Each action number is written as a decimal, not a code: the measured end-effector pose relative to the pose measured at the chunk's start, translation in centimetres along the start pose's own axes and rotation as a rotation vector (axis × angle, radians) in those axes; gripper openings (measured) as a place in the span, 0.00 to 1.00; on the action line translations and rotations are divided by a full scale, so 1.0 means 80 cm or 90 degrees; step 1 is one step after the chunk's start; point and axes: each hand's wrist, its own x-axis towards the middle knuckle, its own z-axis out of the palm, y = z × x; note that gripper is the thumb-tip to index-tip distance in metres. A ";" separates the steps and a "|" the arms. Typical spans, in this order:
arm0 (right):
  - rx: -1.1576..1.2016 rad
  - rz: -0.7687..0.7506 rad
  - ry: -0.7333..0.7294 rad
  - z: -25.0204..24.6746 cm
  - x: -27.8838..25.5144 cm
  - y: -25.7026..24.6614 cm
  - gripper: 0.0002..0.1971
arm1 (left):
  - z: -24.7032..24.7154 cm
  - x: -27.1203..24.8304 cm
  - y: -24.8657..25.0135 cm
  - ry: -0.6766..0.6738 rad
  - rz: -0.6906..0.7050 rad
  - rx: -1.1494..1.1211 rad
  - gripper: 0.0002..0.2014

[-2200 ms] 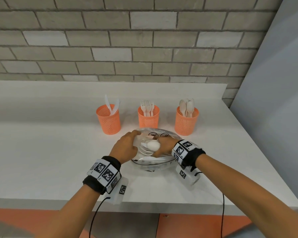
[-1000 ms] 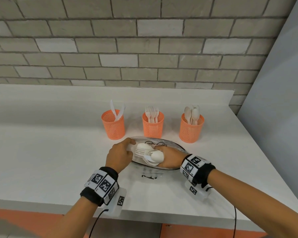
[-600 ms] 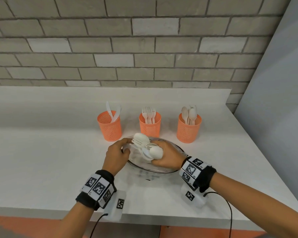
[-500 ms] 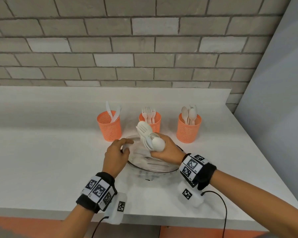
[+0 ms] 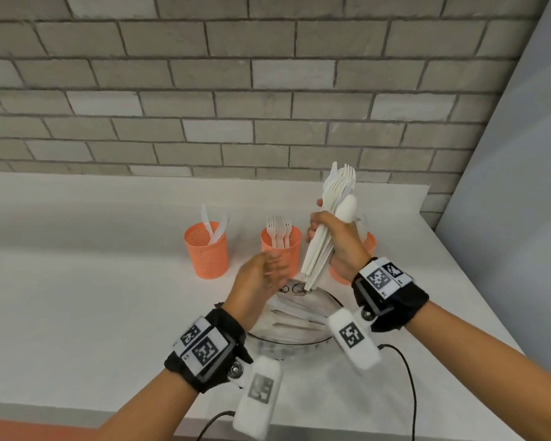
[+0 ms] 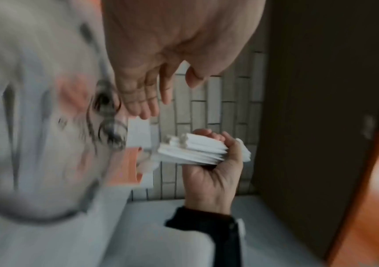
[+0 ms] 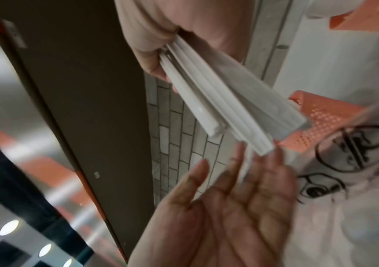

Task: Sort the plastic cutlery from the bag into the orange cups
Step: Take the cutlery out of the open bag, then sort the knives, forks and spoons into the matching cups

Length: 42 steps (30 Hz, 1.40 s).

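My right hand [image 5: 331, 237] grips a bundle of white plastic cutlery [image 5: 330, 218] upright above the table, fork and spoon heads up, handle ends [image 7: 241, 126] pointing down. Just below those handle ends my left hand [image 5: 264, 275] is open, with straight fingers [image 7: 236, 180] and nothing held. The clear plastic bag [image 5: 299, 316] lies on the table under both hands, more white cutlery inside it. Three orange cups stand behind: the left cup [image 5: 206, 249] holds knives, the middle cup [image 5: 280, 246] forks, and the right cup [image 5: 368, 243] is mostly hidden by my right hand.
The white table [image 5: 93, 313] ends at a front edge near me and a right edge beside a grey panel [image 5: 506, 186]. A brick wall [image 5: 236, 90] rises behind the cups. Cables [image 5: 407, 377] trail from my wrist bands over the table's front.
My right hand has pulled a bundle of cutlery out of the bag and raised it upright. My left hand has let go of the bag's edge and lifted, open, toward the handle ends.
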 end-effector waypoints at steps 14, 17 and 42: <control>-0.144 -0.145 0.109 0.014 -0.019 0.040 0.11 | 0.057 0.020 -0.004 -0.121 -0.265 -0.354 0.17; -0.111 -0.118 0.115 0.012 -0.021 0.050 0.14 | 0.058 0.022 -0.005 -0.127 -0.261 -0.335 0.16; -0.011 0.237 -0.158 -0.046 -0.007 0.043 0.10 | 0.033 0.044 0.038 -0.015 0.088 0.131 0.09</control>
